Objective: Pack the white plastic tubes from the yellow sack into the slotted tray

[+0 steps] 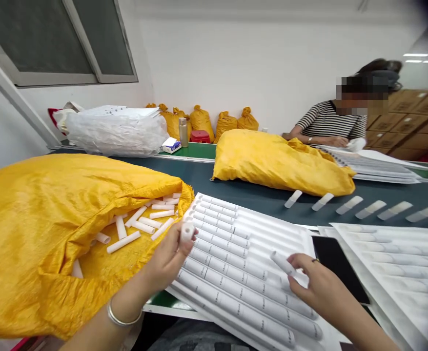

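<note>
My left hand [172,253] is closed around a white tube [187,233], its open end facing me, over the left edge of a white grooved tray [272,219]. Between the thumb and fingers of my right hand [309,275] is another white tube [282,263], tilted above the right part of that tray. Rows of white tubes with small dark marks [232,280] lie in the tray's grooves; some upper right grooves hold none. At the left, an open yellow sack [63,195] shows loose white tubes [124,242] in its mouth.
A dark flat object [340,268] lies between the tray and a second filled tray [404,273]. Several tubes [371,208] stand in a row on the dark belt [199,173]. Beyond are a yellow sack [272,158], a plastic-wrapped stack [114,131] and a person in a striped shirt [331,122].
</note>
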A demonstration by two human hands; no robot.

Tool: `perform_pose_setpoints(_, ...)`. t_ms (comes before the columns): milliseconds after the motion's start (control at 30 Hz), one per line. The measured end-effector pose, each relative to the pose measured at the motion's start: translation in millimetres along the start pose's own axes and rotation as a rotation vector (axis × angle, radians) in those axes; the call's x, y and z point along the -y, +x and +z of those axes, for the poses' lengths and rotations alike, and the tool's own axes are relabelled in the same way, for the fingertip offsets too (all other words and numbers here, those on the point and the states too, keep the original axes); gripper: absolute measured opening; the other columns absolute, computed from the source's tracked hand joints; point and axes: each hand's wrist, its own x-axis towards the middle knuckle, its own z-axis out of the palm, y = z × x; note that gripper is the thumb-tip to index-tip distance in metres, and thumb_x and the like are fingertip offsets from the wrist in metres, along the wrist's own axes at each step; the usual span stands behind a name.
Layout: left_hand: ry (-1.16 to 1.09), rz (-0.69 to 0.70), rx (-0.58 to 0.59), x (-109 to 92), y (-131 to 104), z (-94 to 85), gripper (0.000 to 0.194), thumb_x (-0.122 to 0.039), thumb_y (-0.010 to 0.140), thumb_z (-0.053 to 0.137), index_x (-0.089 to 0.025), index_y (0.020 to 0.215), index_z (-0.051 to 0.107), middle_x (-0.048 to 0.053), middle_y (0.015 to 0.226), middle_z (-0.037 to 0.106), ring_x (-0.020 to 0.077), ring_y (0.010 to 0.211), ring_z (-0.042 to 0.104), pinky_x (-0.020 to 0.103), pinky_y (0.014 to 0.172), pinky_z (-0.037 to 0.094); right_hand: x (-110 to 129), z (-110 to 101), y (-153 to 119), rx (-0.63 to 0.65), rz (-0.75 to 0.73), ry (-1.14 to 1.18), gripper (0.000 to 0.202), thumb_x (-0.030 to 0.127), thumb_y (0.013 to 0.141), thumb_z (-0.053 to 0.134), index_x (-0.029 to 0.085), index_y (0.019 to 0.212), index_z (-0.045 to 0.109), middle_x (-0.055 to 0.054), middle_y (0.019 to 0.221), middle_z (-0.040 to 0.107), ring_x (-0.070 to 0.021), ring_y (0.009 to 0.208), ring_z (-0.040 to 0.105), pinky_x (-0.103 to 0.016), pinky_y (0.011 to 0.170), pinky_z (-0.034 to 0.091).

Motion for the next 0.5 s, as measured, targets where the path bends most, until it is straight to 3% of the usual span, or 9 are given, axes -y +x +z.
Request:
perform_pose_setpoints(100,0.173,0.143,0.133,-11,11,29.2,0.031,-0.027,0.094,0.043,-0.025,0.125,0.045,0.006,0.112,0.056,0.0189,0.104,0.053,0.033,0.092,0.041,28,-13,10,-0.067,-0.068,0.167,0.016,0.022,0.08,0.054,0.02,0.096,0.055,-0.006,0.092,0.064,-0.0183,0.077,0.063,-0.031,0.07,0.052)
perform_pose_setpoints(233,0.284,0.233,0.206,-19,22,51.3,0.037,-0.028,0.094,0.045,-0.026,0.131,0.046,0.005,0.1,0.059,0.0182,0.094,0.054,0.031,0.084,0.044,57,-17,22,-0.168,-0.276,0.418,0.026,0.017,0.082,0.057,0.022,0.107,0.053,-0.004,0.099,0.062,-0.0155,0.084,0.06,-0.029,0.077,0.051)
perform_pose_setpoints(367,0.318,0.214,0.209,-22,23,52.0,0.038,-0.029,0.094,0.044,-0.023,0.132,0.048,0.006,0.097,0.059,0.0183,0.091,0.055,0.031,0.083,0.045,67,-23,31,-0.25,-0.489,0.46,0.038,0.011,0.087,0.053,0.025,0.123,0.052,-0.007,0.112,0.057,-0.0169,0.105,0.056,-0.03,0.09,0.048)
perform_pose_setpoints(500,0.375,0.117,0.287,-27,21,44.1,0.039,-0.032,0.094,0.045,-0.021,0.131,0.049,0.007,0.098,0.059,0.0197,0.091,0.056,0.034,0.083,0.046,66,-28,35,-0.188,-0.602,0.405,0.044,0.007,0.09,0.047,0.026,0.129,0.051,-0.009,0.115,0.051,-0.0167,0.106,0.054,-0.031,0.09,0.048)
